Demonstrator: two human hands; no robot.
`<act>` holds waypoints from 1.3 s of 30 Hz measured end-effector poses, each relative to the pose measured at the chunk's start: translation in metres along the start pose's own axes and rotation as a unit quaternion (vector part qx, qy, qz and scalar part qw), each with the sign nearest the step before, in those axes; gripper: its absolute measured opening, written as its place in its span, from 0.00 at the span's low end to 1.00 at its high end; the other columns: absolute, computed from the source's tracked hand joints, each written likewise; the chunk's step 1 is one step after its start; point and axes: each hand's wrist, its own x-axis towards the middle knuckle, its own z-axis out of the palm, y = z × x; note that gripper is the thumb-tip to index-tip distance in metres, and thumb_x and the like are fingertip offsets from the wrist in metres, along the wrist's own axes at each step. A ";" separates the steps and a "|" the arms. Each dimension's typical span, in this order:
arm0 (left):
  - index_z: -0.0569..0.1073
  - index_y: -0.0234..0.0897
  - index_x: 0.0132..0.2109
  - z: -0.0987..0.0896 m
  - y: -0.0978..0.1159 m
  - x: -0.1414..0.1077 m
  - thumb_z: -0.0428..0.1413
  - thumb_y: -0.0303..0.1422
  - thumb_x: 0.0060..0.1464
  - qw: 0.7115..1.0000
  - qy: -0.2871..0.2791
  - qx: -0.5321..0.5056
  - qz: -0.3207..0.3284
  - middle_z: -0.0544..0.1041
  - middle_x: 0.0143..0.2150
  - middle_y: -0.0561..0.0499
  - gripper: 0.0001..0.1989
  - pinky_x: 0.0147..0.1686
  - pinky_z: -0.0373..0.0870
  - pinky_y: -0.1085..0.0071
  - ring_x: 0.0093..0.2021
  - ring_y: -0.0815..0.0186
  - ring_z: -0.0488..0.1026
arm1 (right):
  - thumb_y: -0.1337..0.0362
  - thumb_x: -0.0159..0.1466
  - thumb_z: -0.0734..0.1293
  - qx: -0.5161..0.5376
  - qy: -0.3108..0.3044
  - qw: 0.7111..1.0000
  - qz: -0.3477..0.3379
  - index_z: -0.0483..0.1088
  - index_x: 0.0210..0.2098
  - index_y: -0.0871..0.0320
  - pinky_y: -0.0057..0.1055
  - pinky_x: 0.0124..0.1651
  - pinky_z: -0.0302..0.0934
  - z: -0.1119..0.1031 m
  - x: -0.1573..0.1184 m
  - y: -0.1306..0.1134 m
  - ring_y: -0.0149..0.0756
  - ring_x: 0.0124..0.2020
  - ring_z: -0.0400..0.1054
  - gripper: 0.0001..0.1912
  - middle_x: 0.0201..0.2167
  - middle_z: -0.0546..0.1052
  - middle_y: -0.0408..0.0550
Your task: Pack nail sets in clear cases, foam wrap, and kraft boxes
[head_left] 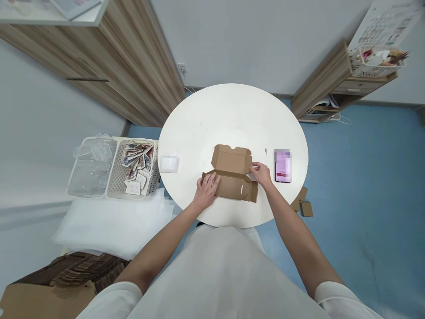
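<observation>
A brown cardboard mailer box, partly unfolded, lies near the front of the round white table. Its lid panel is spread toward the far side, with rounded tabs and a notch at the far edge. My left hand grips the near left end, its fingers bent over the cardboard. At the right, where lid and base meet, my right hand pinches a side flap between thumb and fingers. A small whitish patch shows beside the right fingertips; I cannot make out what it is. A white slot or mark shows on the near panel.
A phone lies right of the box on the table. At the table's left sits a small clear-white packet. Left of the table stand a basket of cards and a bin of plastic bags. Folded cardboard is lower left.
</observation>
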 end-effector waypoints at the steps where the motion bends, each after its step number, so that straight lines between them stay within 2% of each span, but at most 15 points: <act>1: 0.49 0.36 0.61 -0.002 -0.001 0.003 0.57 0.34 0.41 1.000 -0.006 0.006 0.002 0.49 0.62 0.40 0.41 0.54 0.42 0.55 0.61 0.50 0.45 | 0.60 0.52 0.62 0.003 -0.006 1.000 0.001 0.69 0.41 0.57 0.28 0.33 0.59 0.000 -0.001 0.000 0.32 0.29 0.67 0.18 0.25 0.74 0.42; 5: 0.43 0.34 0.62 -0.005 -0.003 0.017 0.62 0.38 0.32 0.999 -0.032 0.009 0.024 0.45 0.63 0.40 0.53 0.56 0.37 0.52 0.62 0.49 0.37 | 0.60 0.52 0.62 0.006 -0.036 0.999 0.000 0.69 0.42 0.57 0.28 0.32 0.59 0.002 -0.006 0.002 0.32 0.30 0.68 0.18 0.25 0.74 0.43; 8: 0.45 0.35 0.62 -0.003 -0.004 0.023 0.64 0.37 0.28 0.998 -0.050 -0.014 0.039 0.48 0.63 0.40 0.55 0.56 0.34 0.50 0.62 0.47 0.35 | 0.58 0.55 0.60 -0.007 -0.052 0.999 -0.007 0.67 0.45 0.58 0.30 0.34 0.60 0.004 -0.012 0.001 0.34 0.32 0.68 0.20 0.27 0.74 0.45; 11: 0.47 0.37 0.61 0.000 -0.005 0.022 0.64 0.36 0.29 0.997 -0.053 -0.031 0.037 0.50 0.62 0.41 0.52 0.56 0.32 0.49 0.62 0.47 0.36 | 0.55 0.56 0.58 -0.065 -0.003 0.996 -0.053 0.59 0.53 0.58 0.37 0.44 0.58 0.007 -0.027 -0.002 0.39 0.43 0.65 0.27 0.42 0.72 0.51; 13: 0.48 0.38 0.61 0.003 -0.005 0.020 0.64 0.35 0.30 0.998 -0.048 -0.036 0.037 0.51 0.62 0.41 0.50 0.56 0.32 0.49 0.62 0.47 0.37 | 0.52 0.54 0.60 -0.145 0.034 0.981 -0.127 0.50 0.58 0.58 0.44 0.53 0.49 0.010 -0.042 -0.005 0.46 0.54 0.55 0.35 0.55 0.61 0.56; 14: 0.49 0.37 0.61 0.003 -0.006 0.019 0.64 0.35 0.30 0.998 -0.043 -0.038 0.038 0.52 0.61 0.40 0.50 0.56 0.32 0.49 0.62 0.47 0.37 | 0.50 0.52 0.62 -0.192 0.029 0.966 -0.173 0.46 0.59 0.58 0.46 0.56 0.43 0.012 -0.050 -0.006 0.49 0.58 0.47 0.40 0.59 0.54 0.56; 17: 0.49 0.37 0.60 0.005 -0.005 0.017 0.64 0.34 0.30 0.998 -0.030 -0.046 0.040 0.53 0.61 0.40 0.50 0.56 0.33 0.48 0.62 0.47 0.39 | 0.47 0.46 0.66 -0.309 -0.076 0.905 -0.284 0.40 0.61 0.57 0.50 0.58 0.28 0.023 -0.073 -0.004 0.52 0.62 0.32 0.50 0.63 0.43 0.53; 19: 0.50 0.37 0.60 0.004 -0.004 0.017 0.64 0.35 0.29 0.998 -0.027 -0.051 0.041 0.54 0.60 0.40 0.50 0.56 0.33 0.48 0.62 0.47 0.39 | 0.46 0.43 0.68 -0.353 -0.106 0.882 -0.294 0.37 0.61 0.58 0.51 0.58 0.24 0.032 -0.081 0.000 0.52 0.62 0.30 0.55 0.62 0.43 0.55; 23: 0.48 0.37 0.61 0.003 -0.003 0.010 0.65 0.36 0.27 0.998 -0.018 -0.056 0.034 0.51 0.62 0.39 0.52 0.56 0.34 0.48 0.62 0.47 0.37 | 0.51 0.45 0.68 -0.386 -0.083 0.878 -0.271 0.35 0.61 0.58 0.52 0.58 0.24 0.045 -0.084 0.007 0.50 0.62 0.31 0.54 0.62 0.43 0.55; 26: 0.44 0.36 0.61 0.011 -0.011 -0.009 0.64 0.37 0.28 0.996 0.021 -0.078 -0.049 0.43 0.63 0.37 0.55 0.55 0.36 0.46 0.62 0.47 0.36 | 0.55 0.45 0.68 -0.384 -0.072 0.881 -0.266 0.34 0.61 0.58 0.51 0.58 0.25 0.050 -0.084 0.009 0.47 0.62 0.33 0.53 0.62 0.43 0.55; 29: 0.39 0.33 0.62 0.028 -0.028 -0.033 0.62 0.41 0.34 0.966 0.039 -0.170 -0.192 0.43 0.62 0.31 0.53 0.52 0.49 0.47 0.61 0.46 0.42 | 0.56 0.46 0.68 -0.373 -0.066 0.888 -0.262 0.33 0.61 0.57 0.51 0.58 0.29 0.053 -0.085 0.012 0.47 0.63 0.33 0.53 0.62 0.44 0.55; 30: 0.39 0.32 0.61 0.035 -0.034 -0.040 0.60 0.41 0.37 0.953 0.031 -0.218 -0.208 0.47 0.61 0.31 0.51 0.50 0.54 0.50 0.61 0.47 0.47 | 0.57 0.46 0.68 -0.368 -0.063 0.890 -0.261 0.33 0.61 0.57 0.51 0.58 0.30 0.054 -0.086 0.013 0.47 0.63 0.33 0.52 0.62 0.44 0.54; 32: 0.43 0.33 0.61 0.046 -0.045 -0.047 0.58 0.36 0.42 0.935 0.030 -0.294 -0.197 0.55 0.59 0.34 0.43 0.51 0.57 0.56 0.58 0.52 0.54 | 0.57 0.46 0.68 -0.356 -0.060 0.895 -0.262 0.33 0.61 0.56 0.50 0.58 0.33 0.056 -0.087 0.015 0.47 0.63 0.33 0.52 0.62 0.43 0.54; 35: 0.49 0.33 0.59 0.055 -0.051 -0.046 0.54 0.29 0.45 0.906 0.046 -0.378 -0.185 0.63 0.54 0.39 0.35 0.47 0.63 0.62 0.53 0.58 0.63 | 0.57 0.45 0.69 -0.331 -0.064 0.902 -0.268 0.34 0.61 0.57 0.47 0.58 0.38 0.060 -0.088 0.016 0.46 0.63 0.34 0.53 0.62 0.44 0.53; 39: 0.56 0.32 0.56 0.055 -0.048 -0.036 0.52 0.26 0.46 0.863 0.074 -0.429 -0.255 0.70 0.46 0.42 0.28 0.42 0.67 0.66 0.42 0.64 0.71 | 0.58 0.45 0.69 -0.298 -0.069 0.909 -0.282 0.36 0.61 0.61 0.43 0.59 0.39 0.067 -0.089 0.017 0.47 0.63 0.33 0.53 0.62 0.44 0.55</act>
